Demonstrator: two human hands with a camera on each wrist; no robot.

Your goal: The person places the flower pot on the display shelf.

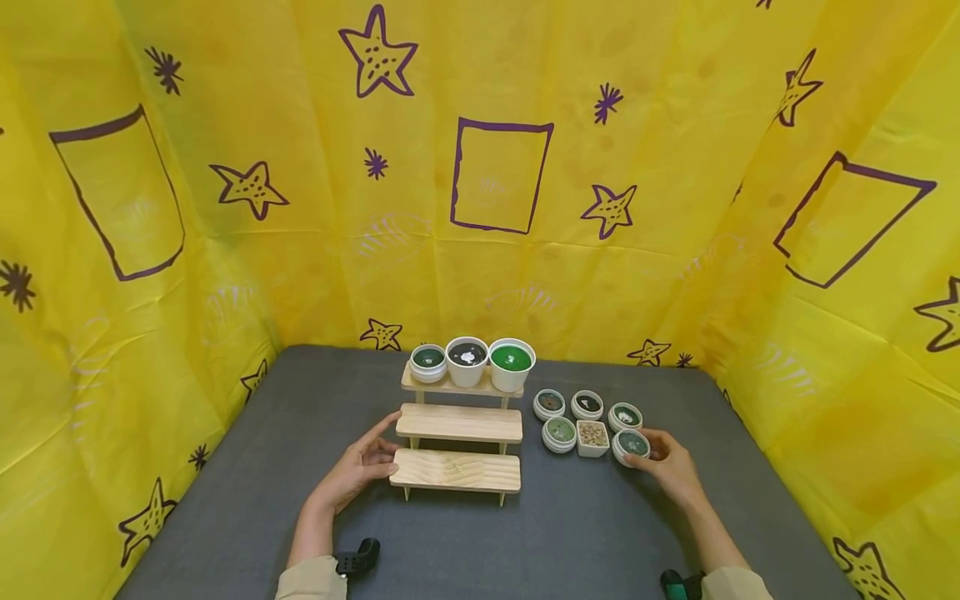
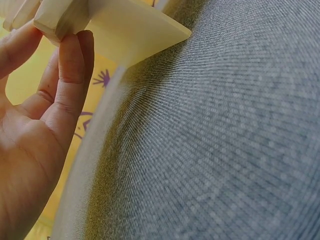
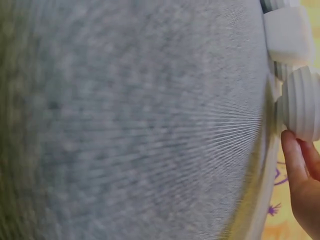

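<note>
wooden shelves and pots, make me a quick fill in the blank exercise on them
1. There are ____ wooden shelves.
2. The cup at the rear shelf's right end holds something bright ____.
3. Grouped with the square cup are ____ round pots.
4. The person's ____ hand touches the front shelf.

Missing words: three; green; five; left

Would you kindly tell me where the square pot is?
In the head view, the square pot sits right of the wooden shelves, between two round pots.
</note>
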